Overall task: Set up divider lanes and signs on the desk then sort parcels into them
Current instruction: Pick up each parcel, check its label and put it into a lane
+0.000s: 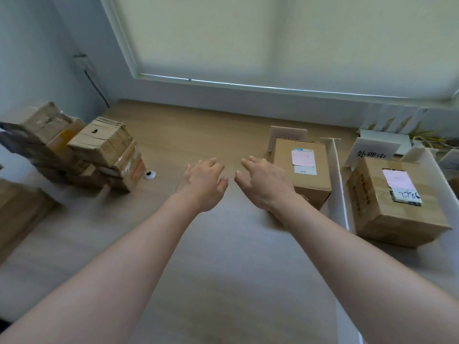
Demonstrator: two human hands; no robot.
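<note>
- Leftmost, we see a stack of unsorted parcels (99,155) piled at the desk's (198,125) left edge, well apart from the lanes; these look like the work we have left.
- Next, our left hand (203,182) hovers over the bare middle of the desk, fingers relaxed and spread, holding nothing.
- Just beside it, our right hand (265,182) hovers likewise, fingers loose and empty; the two hands are near each other but not touching.
- Further right, one parcel (301,170) lies in the first lane, with a white sign (288,134) standing behind it; we cannot read that sign.
- A white divider (337,180) stands between this lane and the next.
- Beyond it, a second parcel (395,202) lies in the next lane under a lettered sign (375,150), and another divider (437,170) bounds it on the right.
- We judge the lanes and signs set up, two parcels sorted, and most of the stack not yet sorted.
</note>
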